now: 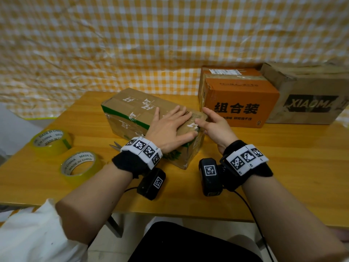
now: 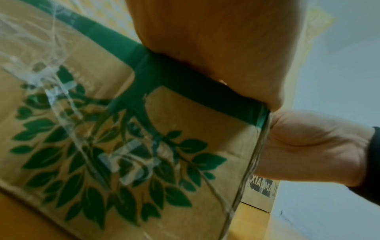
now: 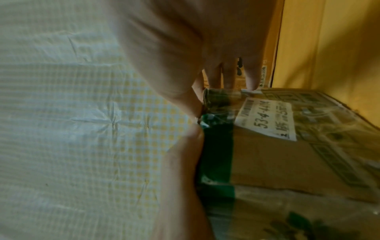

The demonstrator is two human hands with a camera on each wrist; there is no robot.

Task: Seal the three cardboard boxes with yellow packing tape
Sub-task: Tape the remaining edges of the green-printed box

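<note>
Head view: left hand (image 1: 170, 127) flat, fingers spread on leaf-printed box (image 1: 130, 114) lying mid-table; right hand (image 1: 215, 127) loosely curled at its end, holding nothing. Stiff, tape-slick; best taken by both ends.

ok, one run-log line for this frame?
stage: sealing | left hand: flat on green-printed brown cardboard box | right hand: fingers at box end | two yellow tape rolls: idle, left on wooden table
</note>
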